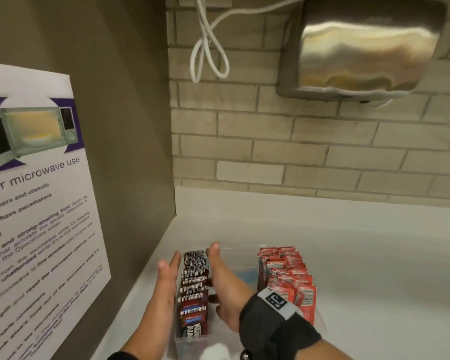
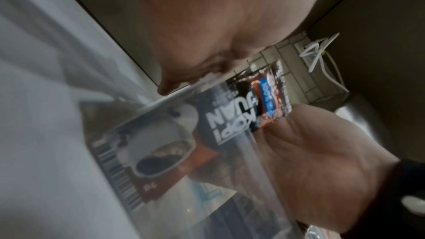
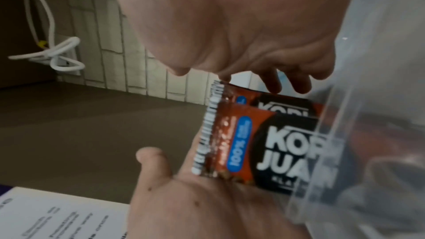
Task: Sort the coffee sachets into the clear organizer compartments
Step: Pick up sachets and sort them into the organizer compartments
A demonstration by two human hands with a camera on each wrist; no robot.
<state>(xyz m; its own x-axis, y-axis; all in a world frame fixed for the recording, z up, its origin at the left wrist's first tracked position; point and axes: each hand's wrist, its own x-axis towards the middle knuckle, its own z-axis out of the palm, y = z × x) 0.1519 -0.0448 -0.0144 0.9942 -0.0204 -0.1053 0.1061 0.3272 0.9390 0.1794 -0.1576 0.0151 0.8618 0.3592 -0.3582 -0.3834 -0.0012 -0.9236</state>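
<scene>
Sachets [image 1: 194, 287], dark brown, stand filed in the left compartment of the clear organizer [image 1: 190, 342] on the white bench [image 1: 374, 268] from the head view, red sachets [image 1: 286, 276] filling the right one, and the left hand [image 1: 168, 279] and right hand [image 1: 224, 281] flank the brown row with fingers straight. Left wrist view: left palm sits against the organizer's outer wall. Right wrist view: right fingers [image 3: 273, 81] are spread loosely behind the front brown sachet, gripping nothing.
</scene>
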